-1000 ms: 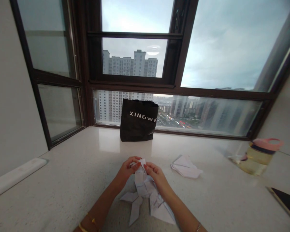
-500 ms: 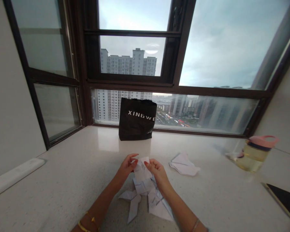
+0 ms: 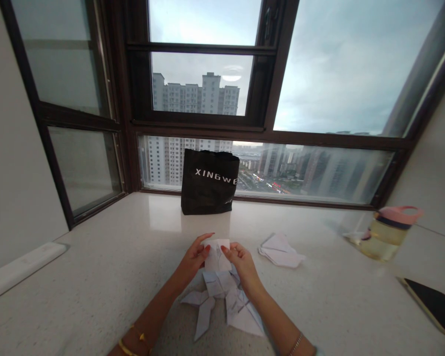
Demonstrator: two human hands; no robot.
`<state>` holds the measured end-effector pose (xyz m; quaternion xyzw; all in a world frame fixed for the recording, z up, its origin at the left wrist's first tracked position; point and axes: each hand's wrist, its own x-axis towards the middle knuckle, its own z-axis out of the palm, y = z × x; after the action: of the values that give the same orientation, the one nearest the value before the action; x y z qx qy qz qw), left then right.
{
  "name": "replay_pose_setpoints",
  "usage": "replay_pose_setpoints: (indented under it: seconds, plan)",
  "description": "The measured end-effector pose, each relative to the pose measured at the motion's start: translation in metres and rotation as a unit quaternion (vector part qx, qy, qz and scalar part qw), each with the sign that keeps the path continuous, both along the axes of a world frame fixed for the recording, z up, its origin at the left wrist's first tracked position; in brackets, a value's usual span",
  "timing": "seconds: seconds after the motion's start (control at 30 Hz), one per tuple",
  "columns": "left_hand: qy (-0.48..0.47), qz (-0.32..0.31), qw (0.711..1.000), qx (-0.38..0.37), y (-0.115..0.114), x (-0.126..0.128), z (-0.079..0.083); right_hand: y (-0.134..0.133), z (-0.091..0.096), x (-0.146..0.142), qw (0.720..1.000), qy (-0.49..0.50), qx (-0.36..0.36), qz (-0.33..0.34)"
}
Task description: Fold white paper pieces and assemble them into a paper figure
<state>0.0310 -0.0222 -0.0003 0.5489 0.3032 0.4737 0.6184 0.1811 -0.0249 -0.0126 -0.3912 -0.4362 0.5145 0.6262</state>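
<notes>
A white folded paper figure [image 3: 222, 291] lies on the pale counter [image 3: 96, 277] in front of me, with flaps spreading down left and right. My left hand [image 3: 195, 258] and my right hand [image 3: 241, 262] each pinch the upper flap of this paper between thumb and fingers and hold it lifted off the counter. The two hands sit close together, about a flap's width apart.
A second folded white paper [image 3: 280, 249] lies to the right. A black bag [image 3: 209, 182] stands at the window. A bottle with a pink lid [image 3: 389, 235] is far right, a dark phone [image 3: 430, 306] near the right edge, a white bar [image 3: 22, 269] at left.
The top flap between my fingers has been opened out wider and now looks squarer. My hands have stayed in nearly the same place.
</notes>
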Motion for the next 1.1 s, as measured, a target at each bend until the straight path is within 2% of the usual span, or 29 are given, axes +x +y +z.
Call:
replay_pose_setpoints:
  seconds: [0.27,0.67,1.1]
  plan:
    - [0.039,0.004,0.999,0.013,0.0031,-0.002,-0.0027,-0.0001,0.002,-0.0008,1.0,-0.007,0.0,-0.006]
    - [0.041,0.02,0.999,0.028,0.0035,-0.0029,-0.0015,0.0012,-0.0025,0.0013,0.997,-0.071,0.024,-0.021]
    - [0.02,0.05,0.998,0.017,0.0064,-0.0047,-0.0037,0.0013,0.0001,0.0024,0.995,-0.082,0.032,-0.052]
